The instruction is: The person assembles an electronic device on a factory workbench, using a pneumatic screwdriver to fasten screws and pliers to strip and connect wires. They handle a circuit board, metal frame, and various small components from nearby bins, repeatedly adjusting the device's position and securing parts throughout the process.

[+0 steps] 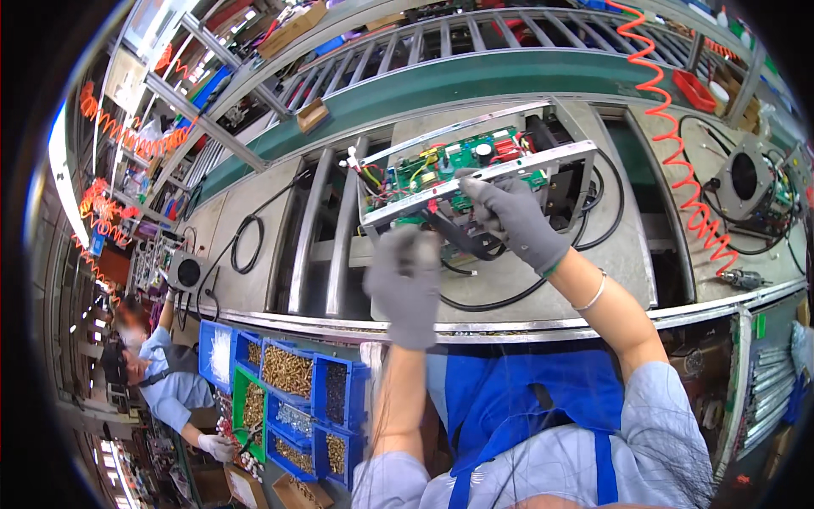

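On the grey bench [254,220] by the green belt [475,81], a metal frame [475,182] with a green board [449,161] inside sits tilted up on one edge. It is the biggest thing the hands work on. If it slips, I think it could fall flat and bend the thin wires [377,174]. The right hand [513,216] is closed on the frame's front rail, so a loose hold would cause that. The left hand [405,284] is lower, near a black cable [475,246]; I cannot tell if it holds anything. A tug there might pull the cable out. Below the bench stand blue bins [326,399] and one green bin [248,405], full of small screws. Brown boxes [292,30] sit up on the far rack. A tiny red tray [694,89] is at the right.
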The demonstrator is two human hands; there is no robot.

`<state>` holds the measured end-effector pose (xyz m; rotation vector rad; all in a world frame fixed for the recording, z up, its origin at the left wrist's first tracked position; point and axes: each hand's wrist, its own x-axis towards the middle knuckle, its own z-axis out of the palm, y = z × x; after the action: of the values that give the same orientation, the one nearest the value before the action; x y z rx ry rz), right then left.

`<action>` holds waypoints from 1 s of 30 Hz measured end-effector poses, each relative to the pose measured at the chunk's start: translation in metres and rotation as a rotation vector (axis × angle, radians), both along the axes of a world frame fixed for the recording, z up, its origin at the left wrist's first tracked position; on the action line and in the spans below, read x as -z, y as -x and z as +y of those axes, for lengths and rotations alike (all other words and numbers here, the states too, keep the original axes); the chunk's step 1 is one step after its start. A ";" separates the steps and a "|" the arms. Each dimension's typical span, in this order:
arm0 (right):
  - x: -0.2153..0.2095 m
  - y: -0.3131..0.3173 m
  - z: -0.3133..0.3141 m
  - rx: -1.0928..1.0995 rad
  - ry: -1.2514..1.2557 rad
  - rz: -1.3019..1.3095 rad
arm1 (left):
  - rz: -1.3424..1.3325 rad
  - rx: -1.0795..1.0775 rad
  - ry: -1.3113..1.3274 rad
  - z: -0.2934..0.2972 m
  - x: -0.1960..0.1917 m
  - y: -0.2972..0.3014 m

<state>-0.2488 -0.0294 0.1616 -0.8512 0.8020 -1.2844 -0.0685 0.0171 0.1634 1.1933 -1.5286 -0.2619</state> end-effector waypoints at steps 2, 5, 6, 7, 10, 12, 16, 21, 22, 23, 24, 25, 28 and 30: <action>0.004 0.001 -0.004 -0.010 -0.068 0.028 | 0.064 0.086 -0.281 0.006 0.016 0.015; -0.001 0.001 -0.003 -0.060 -0.069 -0.040 | 0.433 0.282 -0.422 -0.012 0.033 0.023; -0.003 0.000 -0.002 -0.057 -0.070 -0.073 | 0.478 0.314 -0.441 -0.016 0.028 0.025; -0.003 -0.001 0.000 -0.077 -0.084 -0.115 | 0.524 0.347 -0.460 -0.017 0.023 0.028; 0.003 -0.005 0.002 -0.117 -0.109 -0.241 | 0.418 0.308 -0.367 -0.030 0.053 0.021; 0.004 -0.006 0.000 -0.087 -0.120 -0.207 | 0.360 0.259 -0.428 -0.033 0.067 0.008; 0.007 -0.005 -0.002 -0.074 -0.146 -0.139 | -0.189 0.159 -0.346 -0.027 0.035 -0.001; -0.004 -0.009 -0.001 -0.048 -0.104 -0.094 | -0.654 -0.216 0.494 -0.036 -0.029 -0.008; -0.008 -0.012 -0.001 -0.026 -0.131 -0.058 | -0.666 -0.136 0.417 -0.049 -0.027 -0.015; -0.004 -0.012 -0.004 -0.050 -0.124 -0.101 | -0.706 -0.059 0.348 -0.057 -0.030 -0.018; 0.002 -0.010 -0.006 -0.075 -0.117 -0.143 | -0.744 0.018 0.279 -0.063 -0.033 -0.021; 0.007 -0.008 -0.008 -0.100 -0.110 -0.186 | -0.780 0.095 0.209 -0.064 -0.034 -0.023; -0.001 -0.010 -0.006 -0.068 -0.164 -0.156 | -0.676 0.093 0.190 -0.068 -0.024 -0.021; -0.010 -0.010 -0.003 -0.025 -0.176 -0.119 | -0.624 0.081 0.163 -0.068 -0.023 -0.018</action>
<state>-0.2387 -0.0327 0.1718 -0.6366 0.7947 -1.2112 -0.0505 -0.0506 0.1861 1.1388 -2.0932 0.2043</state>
